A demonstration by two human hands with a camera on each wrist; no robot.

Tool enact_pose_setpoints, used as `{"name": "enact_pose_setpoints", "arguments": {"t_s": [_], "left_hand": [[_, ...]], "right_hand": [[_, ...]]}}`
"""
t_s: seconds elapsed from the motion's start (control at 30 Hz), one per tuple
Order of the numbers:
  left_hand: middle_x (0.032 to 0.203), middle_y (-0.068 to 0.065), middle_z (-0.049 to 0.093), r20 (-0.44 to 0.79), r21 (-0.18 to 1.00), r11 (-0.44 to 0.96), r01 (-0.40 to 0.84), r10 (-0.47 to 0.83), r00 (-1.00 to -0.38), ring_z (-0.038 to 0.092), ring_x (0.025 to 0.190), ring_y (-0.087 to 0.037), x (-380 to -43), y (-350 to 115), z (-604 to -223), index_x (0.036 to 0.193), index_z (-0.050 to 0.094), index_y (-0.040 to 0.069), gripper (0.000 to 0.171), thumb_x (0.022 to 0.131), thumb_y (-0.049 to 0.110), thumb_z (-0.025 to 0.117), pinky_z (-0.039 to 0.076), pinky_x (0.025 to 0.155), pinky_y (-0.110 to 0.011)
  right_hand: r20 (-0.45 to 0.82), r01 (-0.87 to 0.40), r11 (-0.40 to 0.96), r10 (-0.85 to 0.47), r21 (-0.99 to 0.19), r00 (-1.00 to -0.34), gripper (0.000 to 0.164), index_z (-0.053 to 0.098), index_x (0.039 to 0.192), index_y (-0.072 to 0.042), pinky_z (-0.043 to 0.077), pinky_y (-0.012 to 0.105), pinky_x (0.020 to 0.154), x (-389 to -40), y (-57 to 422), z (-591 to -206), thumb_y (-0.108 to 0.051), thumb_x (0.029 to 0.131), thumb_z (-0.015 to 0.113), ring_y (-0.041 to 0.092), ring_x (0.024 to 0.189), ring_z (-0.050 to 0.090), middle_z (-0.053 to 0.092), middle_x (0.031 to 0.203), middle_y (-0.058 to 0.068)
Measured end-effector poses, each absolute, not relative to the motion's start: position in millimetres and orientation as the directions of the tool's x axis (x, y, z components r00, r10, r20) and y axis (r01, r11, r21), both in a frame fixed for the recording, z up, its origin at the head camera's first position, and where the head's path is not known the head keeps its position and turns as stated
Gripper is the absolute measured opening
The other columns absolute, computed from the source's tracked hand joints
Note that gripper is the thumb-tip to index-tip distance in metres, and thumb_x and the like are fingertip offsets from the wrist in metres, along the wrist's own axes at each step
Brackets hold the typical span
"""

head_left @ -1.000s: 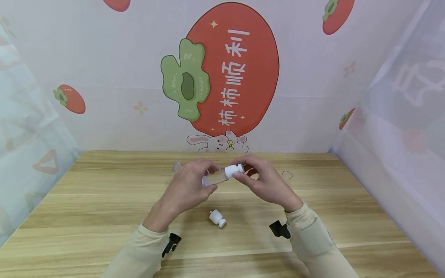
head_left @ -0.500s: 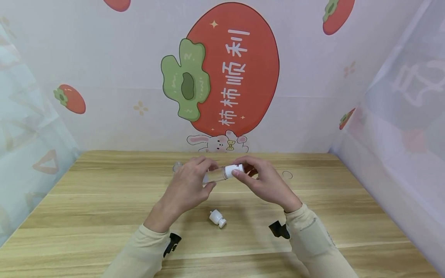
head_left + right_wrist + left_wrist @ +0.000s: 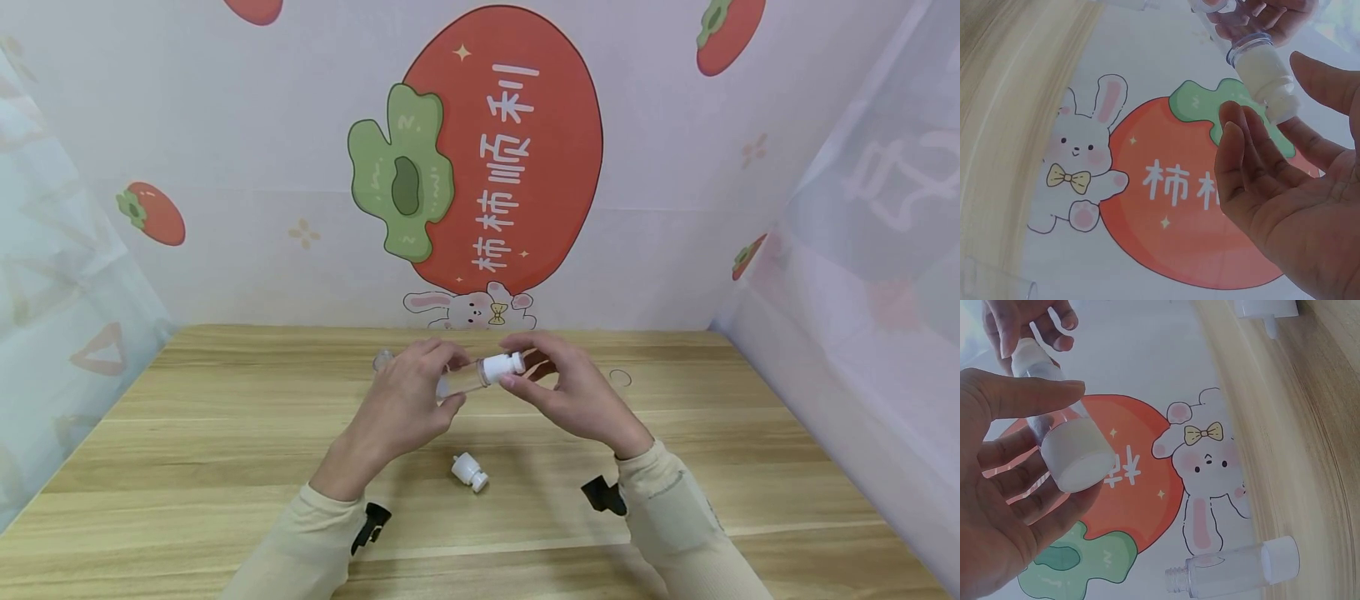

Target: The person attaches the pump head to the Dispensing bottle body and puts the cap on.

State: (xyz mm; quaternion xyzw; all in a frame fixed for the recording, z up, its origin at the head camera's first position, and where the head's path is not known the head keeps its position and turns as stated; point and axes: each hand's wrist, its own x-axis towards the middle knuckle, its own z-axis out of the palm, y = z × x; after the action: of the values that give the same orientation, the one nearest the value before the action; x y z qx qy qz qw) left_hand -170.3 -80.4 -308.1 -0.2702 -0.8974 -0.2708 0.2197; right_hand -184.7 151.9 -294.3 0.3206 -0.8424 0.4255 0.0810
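My left hand (image 3: 408,400) grips a clear bottle (image 3: 467,380) with a white base (image 3: 1079,456), thumb on one side and fingers around the other. The bottle is tilted above the table, neck to the right. A white pump top (image 3: 501,367) sits on its neck. Around that pump top my right hand (image 3: 566,387) is held loosely, fingers curved and spread. In the right wrist view its thumb and fingertips stand slightly off the pump top (image 3: 1266,78). A second white pump top (image 3: 469,472) lies on the table between the forearms.
A second clear bottle (image 3: 1229,572) with a white base stands upright behind my left hand. A clear round outline (image 3: 620,377), like a transparent cap, is on the wooden table (image 3: 675,517) at right. A printed cloth wall (image 3: 225,125) rises behind the table.
The pump top has turned on the bottle's neck between the frames. My right fingers now sit looser around it. My left hand and the bottle stay nearly in place.
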Motion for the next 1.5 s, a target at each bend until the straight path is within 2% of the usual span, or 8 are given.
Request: {"name": "enact_pose_setpoints", "arguments": {"t_s": [0.27,0.57,0.8,1.23,1.5], "left_hand": [[0.098,-0.004,0.068,0.483,0.445,0.678,0.586,0.369,-0.794,0.063,0.085,-0.022,-169.6,-81.0,-306.5,0.106,0.07,0.006,0.036,0.074,0.003,0.088,0.051,0.075,-0.035],[0.096,-0.003,0.068,0.439,0.497,0.652,0.572,0.38,-0.814,0.061,0.085,-0.019,-170.6,-81.4,-306.6,0.104,0.072,0.007,0.034,0.074,0.003,0.088,0.051,0.077,-0.036],[0.097,-0.004,0.068,0.437,0.5,0.65,0.573,0.381,-0.815,0.061,0.084,-0.019,-170.4,-81.1,-306.4,0.105,0.072,0.007,0.034,0.074,0.003,0.088,0.051,0.077,-0.036],[0.099,-0.003,0.069,0.469,0.438,0.688,0.579,0.374,-0.8,0.064,0.085,-0.021,-169.5,-79.6,-307.2,0.105,0.072,0.006,0.037,0.073,0.004,0.09,0.053,0.073,-0.036],[0.101,-0.002,0.07,0.535,0.346,0.716,0.606,0.38,-0.755,0.066,0.09,-0.02,-169.3,-78.9,-308.4,0.106,0.071,0.006,0.04,0.072,0.004,0.091,0.055,0.076,-0.038]], "right_hand": [[0.46,-0.676,0.383,-0.518,-0.63,-0.722,0.041,0.065,0.126,-0.007,0.057,0.039,0.084,-184.3,153.6,-293.1,-0.004,0.087,0.079,0.022,0.098,0.066,0.065,0.118,0.004],[0.463,-0.694,0.372,-0.541,-0.616,-0.702,0.04,0.067,0.123,-0.005,0.058,0.034,0.083,-185.4,154.0,-293.5,0.004,0.086,0.077,0.02,0.1,0.064,0.065,0.116,0.001],[0.461,-0.691,0.375,-0.54,-0.618,-0.705,0.036,0.068,0.119,-0.007,0.058,0.034,0.082,-184.7,153.4,-292.5,0.007,0.087,0.074,0.022,0.097,0.065,0.066,0.113,0.002],[0.419,-0.651,0.411,-0.524,-0.638,-0.742,0.028,0.069,0.12,-0.006,0.058,0.035,0.079,-184.8,152.6,-293.4,-0.002,0.093,0.073,0.021,0.094,0.066,0.067,0.113,0.002],[0.39,-0.623,0.447,-0.509,-0.642,-0.767,0.023,0.069,0.118,-0.006,0.057,0.039,0.076,-185.7,151.7,-293.0,-0.009,0.096,0.071,0.021,0.09,0.064,0.068,0.105,0.0]]}}
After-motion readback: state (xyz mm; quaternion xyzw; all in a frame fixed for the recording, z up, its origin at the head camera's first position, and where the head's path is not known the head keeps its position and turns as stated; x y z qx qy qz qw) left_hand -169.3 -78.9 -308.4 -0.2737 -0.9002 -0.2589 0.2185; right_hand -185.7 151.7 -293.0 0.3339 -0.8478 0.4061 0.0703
